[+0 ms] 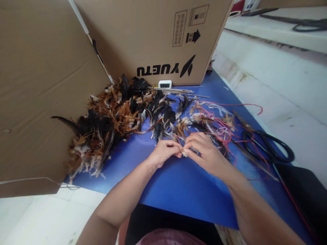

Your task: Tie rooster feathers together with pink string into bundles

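Note:
My left hand [166, 152] and my right hand [201, 151] meet over the blue table [178, 190], fingertips pinched together. Between them is a small pale tuft [184, 154], seemingly the base of a feather; the fingers hide most of it. Just beyond the hands lie loose black and brown feathers [163, 119]. A large heap of brown and black feathers [120, 115] spreads to the left. Tangled red string [222, 127] lies among feathers beyond my right hand.
Black-handled scissors [270, 146] lie at the right, beside a black flat object [304, 194]. Thin sticks [181, 91] and a small white digital clock [165, 84] sit before the cardboard box [158, 41]. Another cardboard panel [38, 85] stands at the left.

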A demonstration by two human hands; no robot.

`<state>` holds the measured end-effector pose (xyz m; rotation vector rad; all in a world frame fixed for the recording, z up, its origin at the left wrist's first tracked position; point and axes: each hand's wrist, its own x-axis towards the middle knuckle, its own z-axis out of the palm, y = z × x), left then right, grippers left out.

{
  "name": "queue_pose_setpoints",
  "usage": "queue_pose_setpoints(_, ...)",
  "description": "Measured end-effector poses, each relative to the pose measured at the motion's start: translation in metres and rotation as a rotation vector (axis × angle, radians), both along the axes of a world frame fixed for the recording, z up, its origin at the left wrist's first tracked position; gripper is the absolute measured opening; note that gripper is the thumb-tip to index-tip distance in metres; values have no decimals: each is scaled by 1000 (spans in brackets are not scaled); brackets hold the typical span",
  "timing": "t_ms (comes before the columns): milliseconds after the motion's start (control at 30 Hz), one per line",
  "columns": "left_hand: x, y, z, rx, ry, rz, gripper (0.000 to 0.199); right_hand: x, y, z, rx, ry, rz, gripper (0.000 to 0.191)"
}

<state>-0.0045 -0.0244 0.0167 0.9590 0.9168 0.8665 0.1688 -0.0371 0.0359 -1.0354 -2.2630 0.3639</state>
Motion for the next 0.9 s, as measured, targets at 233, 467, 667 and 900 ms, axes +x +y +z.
queue_pose_setpoints(233,-2,-1,4,90,54,-26,15,0,3,-3,-55,180,-13,13)
queue_pose_setpoints(467,-4,0,-1,183,53,-37,20,0,5,-7,-118,226,-34,12)
queue_pose_setpoints(667,-3,0,-2,241,79,-45,25,-2,5,-7,-153,224,-57,10)
queue_pose_setpoints(900,-2,-2,-4,252,82,-21,21,-2,3,-7,-218,226,-89,10)
